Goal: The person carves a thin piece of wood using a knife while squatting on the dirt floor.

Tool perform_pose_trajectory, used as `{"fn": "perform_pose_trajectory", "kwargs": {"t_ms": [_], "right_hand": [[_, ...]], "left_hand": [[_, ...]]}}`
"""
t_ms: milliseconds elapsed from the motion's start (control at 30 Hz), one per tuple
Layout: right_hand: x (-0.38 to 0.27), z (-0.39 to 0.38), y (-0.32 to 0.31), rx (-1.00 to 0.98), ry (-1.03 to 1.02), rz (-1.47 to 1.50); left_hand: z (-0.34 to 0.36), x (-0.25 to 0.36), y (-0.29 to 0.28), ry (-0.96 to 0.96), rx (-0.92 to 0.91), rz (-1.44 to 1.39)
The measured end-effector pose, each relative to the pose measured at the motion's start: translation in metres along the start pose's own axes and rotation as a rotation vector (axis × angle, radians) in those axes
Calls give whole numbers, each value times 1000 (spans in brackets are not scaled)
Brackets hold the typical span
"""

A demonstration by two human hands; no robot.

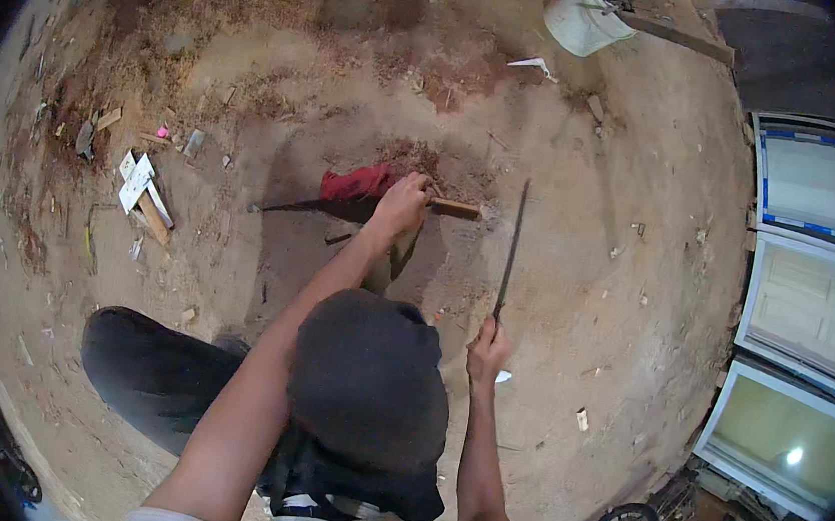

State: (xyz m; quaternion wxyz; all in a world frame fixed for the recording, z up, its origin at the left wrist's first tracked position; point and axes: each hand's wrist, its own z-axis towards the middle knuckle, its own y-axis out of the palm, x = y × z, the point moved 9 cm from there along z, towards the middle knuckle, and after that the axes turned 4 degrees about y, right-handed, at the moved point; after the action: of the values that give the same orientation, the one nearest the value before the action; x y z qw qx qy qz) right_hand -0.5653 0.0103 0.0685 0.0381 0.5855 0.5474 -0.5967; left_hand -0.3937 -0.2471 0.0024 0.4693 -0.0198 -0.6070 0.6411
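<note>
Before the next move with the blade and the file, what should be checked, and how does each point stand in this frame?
1. Left hand grips the wooden handle: ok.
2. Right hand holds the file at its lower end: ok.
3. File touching the blade: not ok, they are apart.
4. Red cloth clear of the blade: cannot tell, it lies right beside it.
5. Knee out of the file's path: ok.
</note>
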Motion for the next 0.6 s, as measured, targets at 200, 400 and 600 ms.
{"fn": "perform_pose_trajectory", "kwargs": {"t_ms": [200,400,600], "right_hand": [[28,11,16,3,-58,-279],[42,17,11,8,88,-7],[-43,4,-52,220,-52,242]], "left_hand": [[22,13,5,-3,-34,-122],[6,-11,8,-17,36,-176],[19,29,-96,-176,213,-282]]}}
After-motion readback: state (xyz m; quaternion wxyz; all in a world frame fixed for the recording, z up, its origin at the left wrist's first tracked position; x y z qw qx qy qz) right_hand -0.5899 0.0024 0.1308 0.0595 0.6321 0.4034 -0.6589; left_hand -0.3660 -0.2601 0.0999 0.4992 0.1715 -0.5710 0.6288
